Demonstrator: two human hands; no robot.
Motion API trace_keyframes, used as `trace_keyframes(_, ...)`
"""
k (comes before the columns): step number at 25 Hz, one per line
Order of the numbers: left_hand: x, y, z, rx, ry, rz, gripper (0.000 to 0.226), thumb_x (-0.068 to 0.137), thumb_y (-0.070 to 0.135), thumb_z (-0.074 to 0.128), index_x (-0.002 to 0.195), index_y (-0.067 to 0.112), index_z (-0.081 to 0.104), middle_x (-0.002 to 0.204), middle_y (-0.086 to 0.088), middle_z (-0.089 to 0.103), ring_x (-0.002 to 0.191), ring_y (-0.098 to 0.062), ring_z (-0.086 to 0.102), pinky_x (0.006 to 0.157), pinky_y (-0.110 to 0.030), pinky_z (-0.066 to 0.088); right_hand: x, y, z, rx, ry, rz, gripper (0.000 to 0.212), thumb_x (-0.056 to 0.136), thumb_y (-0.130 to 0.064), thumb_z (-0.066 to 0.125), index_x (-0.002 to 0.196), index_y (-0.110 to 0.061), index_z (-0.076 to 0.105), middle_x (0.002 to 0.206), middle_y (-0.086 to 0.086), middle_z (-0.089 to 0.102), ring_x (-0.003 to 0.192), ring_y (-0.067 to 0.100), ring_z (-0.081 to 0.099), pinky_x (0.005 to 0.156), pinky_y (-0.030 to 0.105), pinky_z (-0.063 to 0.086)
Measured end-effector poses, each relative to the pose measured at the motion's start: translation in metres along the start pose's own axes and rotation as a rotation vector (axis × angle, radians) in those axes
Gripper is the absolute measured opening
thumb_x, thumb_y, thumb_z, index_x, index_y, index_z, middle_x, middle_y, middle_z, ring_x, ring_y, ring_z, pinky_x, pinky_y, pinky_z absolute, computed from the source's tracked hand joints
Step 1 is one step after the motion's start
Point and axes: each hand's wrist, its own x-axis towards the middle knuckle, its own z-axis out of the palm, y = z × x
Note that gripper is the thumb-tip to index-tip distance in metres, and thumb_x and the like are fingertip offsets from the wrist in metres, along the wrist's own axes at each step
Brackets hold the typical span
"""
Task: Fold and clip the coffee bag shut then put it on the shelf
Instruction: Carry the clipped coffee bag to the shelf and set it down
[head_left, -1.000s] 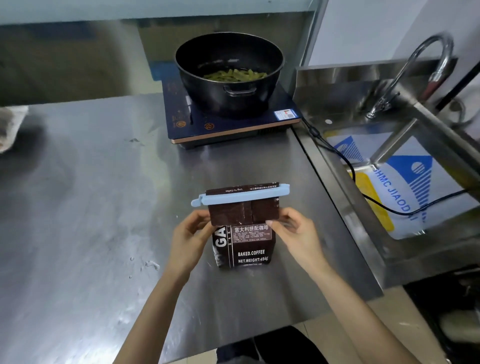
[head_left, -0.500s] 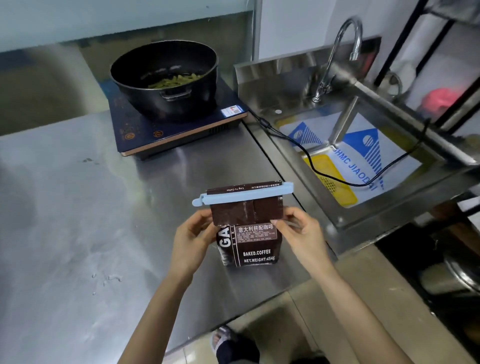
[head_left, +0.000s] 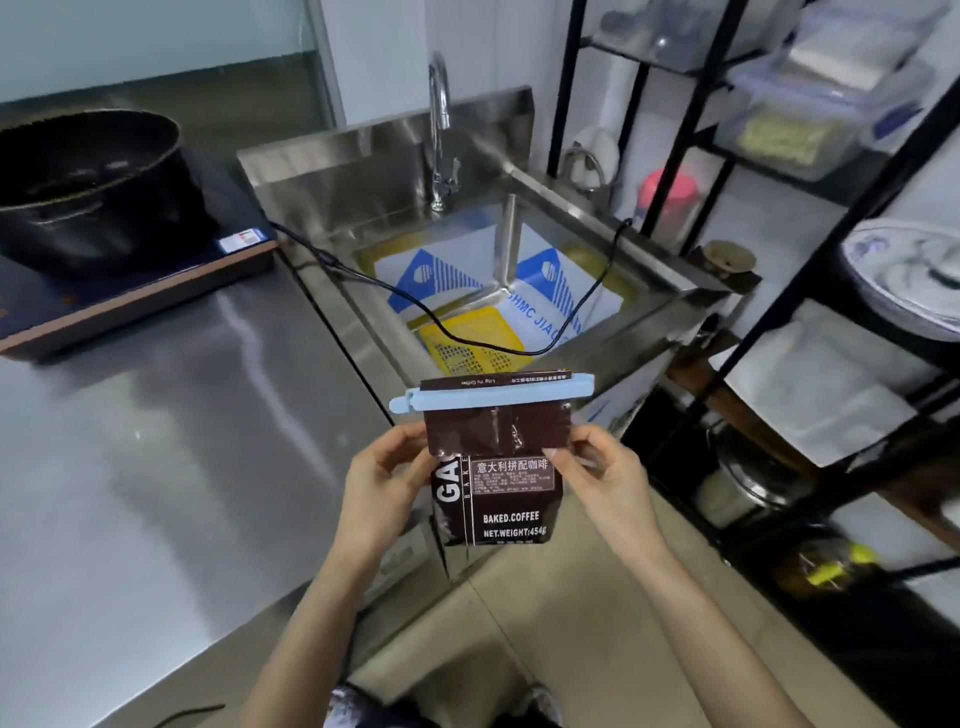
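A dark brown coffee bag (head_left: 498, 488) with white lettering hangs upright in the air past the counter's right front corner. Its top is folded over and a light blue clip (head_left: 491, 399) runs across the fold. My left hand (head_left: 382, 480) grips the bag's left edge and my right hand (head_left: 602, 475) grips its right edge, both just below the clip. A black metal shelf (head_left: 810, 270) stands at the right, its levels holding boxes, a bowl and cloths.
The steel counter (head_left: 171, 467) lies to the left with a black pot (head_left: 93, 187) on an induction cooker (head_left: 130, 296). A sink (head_left: 524, 208) with a tap, a yellow basket and a black cable sits between counter and shelf. Tiled floor lies below.
The bag has been lifted off the counter and carried right with both hands. The view has swung right, bringing the shelf into sight.
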Motion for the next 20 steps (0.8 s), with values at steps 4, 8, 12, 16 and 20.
trace_keyframes(4,-0.006,0.001,0.073,0.018,-0.111,0.009,0.026,0.083,-0.001,0.053,0.083,0.021,0.066,0.069,0.02,0.072,0.071,-0.003,0.062,0.067,-0.015,0.052,-0.017,0.014,-0.071,-0.033,0.119,0.035,0.002,0.08,-0.005,0.06,0.079,-0.007,0.06,0.087,0.012,0.068,0.083,0.015,0.061,0.069,0.016,0.046)
trace_keyframes(8,-0.008,0.006,0.131,0.054,-0.248,0.034,0.021,0.082,0.0,0.055,0.093,0.014,0.065,0.07,0.022,0.071,0.073,-0.003,0.062,0.068,-0.014,0.053,-0.037,0.019,-0.126,-0.017,0.248,0.068,0.006,0.082,-0.007,0.058,0.085,-0.002,0.06,0.09,0.01,0.068,0.082,0.008,0.062,0.066,0.008,0.046)
trace_keyframes(12,-0.002,0.015,0.182,0.065,-0.374,0.008,0.023,0.081,-0.001,0.056,0.091,0.018,0.064,0.063,0.02,0.07,0.071,-0.003,0.062,0.072,-0.02,0.052,-0.053,0.025,-0.164,0.013,0.412,0.122,0.003,0.082,-0.009,0.058,0.083,-0.009,0.061,0.083,-0.005,0.067,0.076,-0.001,0.061,0.07,0.013,0.048)
trace_keyframes(16,0.011,0.023,0.231,0.062,-0.497,-0.027,0.027,0.079,0.0,0.058,0.084,0.026,0.065,0.073,0.013,0.072,0.085,-0.021,0.059,0.085,-0.039,0.047,-0.057,0.031,-0.197,0.009,0.576,0.141,0.01,0.082,-0.01,0.058,0.08,-0.019,0.061,0.083,-0.006,0.066,0.08,0.005,0.061,0.07,0.011,0.048)
trace_keyframes(20,0.033,0.029,0.275,0.07,-0.642,0.008,0.021,0.079,0.005,0.059,0.09,0.022,0.065,0.09,-0.001,0.069,0.088,-0.021,0.062,0.086,-0.041,0.049,-0.045,0.035,-0.226,0.008,0.731,0.178,0.004,0.082,-0.01,0.059,0.083,-0.011,0.062,0.081,-0.004,0.066,0.077,0.008,0.062,0.069,0.014,0.05)
